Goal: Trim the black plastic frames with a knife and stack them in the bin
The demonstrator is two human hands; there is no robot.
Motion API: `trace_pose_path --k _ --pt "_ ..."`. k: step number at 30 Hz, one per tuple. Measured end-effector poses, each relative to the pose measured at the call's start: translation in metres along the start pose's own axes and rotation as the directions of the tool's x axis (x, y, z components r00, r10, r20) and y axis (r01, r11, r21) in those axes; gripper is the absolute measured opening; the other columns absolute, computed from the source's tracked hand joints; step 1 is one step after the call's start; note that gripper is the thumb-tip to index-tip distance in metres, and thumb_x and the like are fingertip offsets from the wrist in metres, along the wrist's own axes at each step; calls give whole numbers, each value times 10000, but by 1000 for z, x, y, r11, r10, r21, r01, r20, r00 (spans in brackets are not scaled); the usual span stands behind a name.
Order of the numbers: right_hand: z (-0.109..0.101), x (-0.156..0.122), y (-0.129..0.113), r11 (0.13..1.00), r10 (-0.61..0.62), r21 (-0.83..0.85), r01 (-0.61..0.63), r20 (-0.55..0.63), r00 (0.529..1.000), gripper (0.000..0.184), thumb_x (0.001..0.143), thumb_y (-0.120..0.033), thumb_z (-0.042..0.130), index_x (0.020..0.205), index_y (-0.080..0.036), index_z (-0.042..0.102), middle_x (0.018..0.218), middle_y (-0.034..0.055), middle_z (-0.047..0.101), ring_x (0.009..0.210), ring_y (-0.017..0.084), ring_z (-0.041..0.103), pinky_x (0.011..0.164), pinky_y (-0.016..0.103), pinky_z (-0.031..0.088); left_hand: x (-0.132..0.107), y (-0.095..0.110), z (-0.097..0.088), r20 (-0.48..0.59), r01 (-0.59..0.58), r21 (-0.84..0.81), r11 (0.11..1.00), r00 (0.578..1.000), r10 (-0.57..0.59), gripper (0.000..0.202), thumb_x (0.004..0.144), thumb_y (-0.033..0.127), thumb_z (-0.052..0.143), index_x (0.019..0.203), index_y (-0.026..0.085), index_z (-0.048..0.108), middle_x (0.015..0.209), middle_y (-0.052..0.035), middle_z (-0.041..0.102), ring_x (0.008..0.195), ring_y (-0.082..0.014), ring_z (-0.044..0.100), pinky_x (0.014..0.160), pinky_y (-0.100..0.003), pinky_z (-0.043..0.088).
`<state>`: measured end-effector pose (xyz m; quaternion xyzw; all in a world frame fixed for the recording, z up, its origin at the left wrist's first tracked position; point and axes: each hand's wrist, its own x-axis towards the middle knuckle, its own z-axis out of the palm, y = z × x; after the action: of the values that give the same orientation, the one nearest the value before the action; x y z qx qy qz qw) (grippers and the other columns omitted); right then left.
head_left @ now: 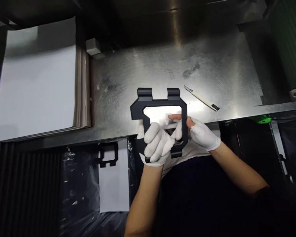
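Observation:
A black plastic frame point(160, 102) with curved hinge-like tabs is held up over the front edge of the metal worktop. My left hand point(158, 143), in a white glove, wraps its fingers round the frame's lower left side. My right hand point(201, 131) grips the right side, its bare thumb against the outer edge and a bare forefinger reaching through the opening. The glove leaves those right fingertips uncovered. Beyond the frame, to the right, a white-handled craft knife point(202, 99) lies on the worktop, touched by neither hand.
A tall stack of white sheets point(39, 79) stands on the left of the metal worktop point(118, 72), with a small white block point(93, 46) beside it. Below the edge, a similar black frame point(108, 154) lies on a white sheet point(114, 191). A green object point(261, 119) shows at right.

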<state>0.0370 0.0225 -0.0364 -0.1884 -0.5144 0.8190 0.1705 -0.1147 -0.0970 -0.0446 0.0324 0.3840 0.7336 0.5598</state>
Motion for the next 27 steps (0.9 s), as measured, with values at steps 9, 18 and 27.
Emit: trace_pose_path --k 9,18,27 --pt "3 -69 -19 790 -502 -566 235 -377 778 516 1094 -720 522 1239 -260 707 1129 68 690 999 216 691 937 382 588 -9 -15 59 444 145 18 989 885 -138 678 1137 669 360 629 232 460 313 96 295 186 -88 245 305 -214 269" --pt "-41 -144 4 959 -180 -281 32 -518 836 538 1065 -736 564 1064 -211 682 1092 83 625 1098 251 636 1052 434 538 -31 -110 98 121 248 689 681 887 -446 763 1102 767 305 1038 193 803 1011 -104 818 1014 -233 776 944 -328 644" --pt "-132 -307 -65 946 -322 -306 104 -918 233 274 1008 -554 701 1029 -285 652 838 11 639 686 196 595 657 333 506 23 -135 11 6 104 893 437 970 -244 598 1060 682 487 892 172 750 980 -129 805 894 -231 742 863 -352 623"
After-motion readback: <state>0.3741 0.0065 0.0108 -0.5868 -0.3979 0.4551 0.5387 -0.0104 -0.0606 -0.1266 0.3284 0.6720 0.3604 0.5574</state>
